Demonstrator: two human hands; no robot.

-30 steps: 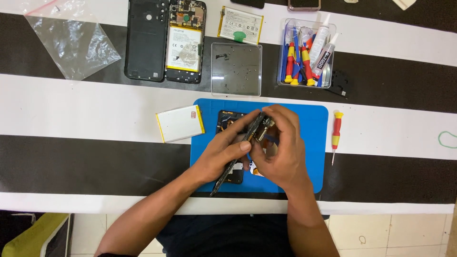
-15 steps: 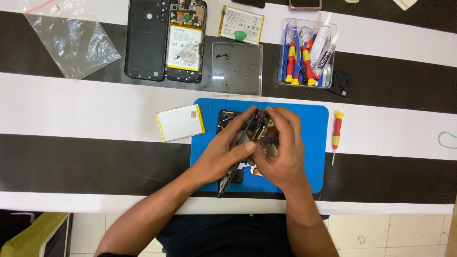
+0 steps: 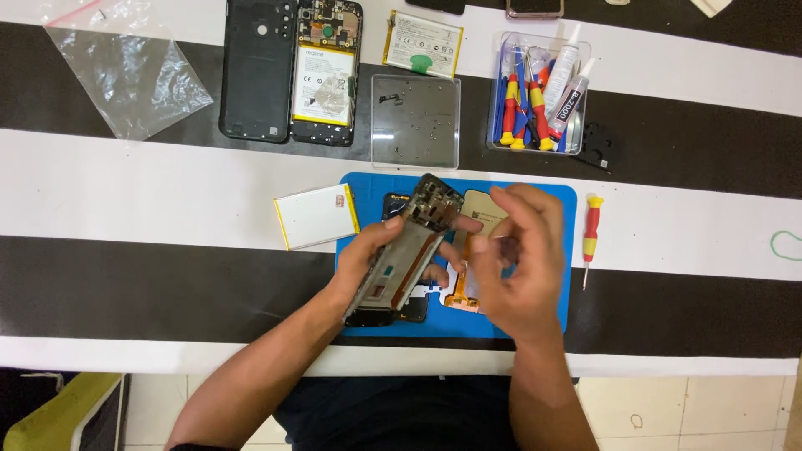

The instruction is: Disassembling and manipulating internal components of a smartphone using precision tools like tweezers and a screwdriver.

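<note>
We find the phone frame [image 3: 407, 250] lifted over the blue mat [image 3: 551, 313], which sits near the front edge of the striped surface [image 3: 150, 276], approx. centre. Left hand [image 3: 372, 255] has its fingers wrapped round the frame's mid section, thumb on the upper face. Frame's long axis runs diagonal: camera end points to the far right, bottom end toward the front left; it is tilted, not flat. Right hand [image 3: 518, 259] is just beside the frame's upper end, fingers curled and partly closed; we cannot tell whether they pinch anything. A display part w/ orange flex [image 3: 468, 288] lies on the mat under the hands.

Open room: bare surface left of the mat beyond the white battery [image 3: 316, 216], which lies touching the mat's left edge. Right of the mat, a red-yellow screwdriver [image 3: 591, 234] lies close by. Toward the far edge: clear lid tray [image 3: 415, 122], tool box [image 3: 539, 92], second opened phone [image 3: 326, 71], black back cover [image 3: 257, 71].
</note>
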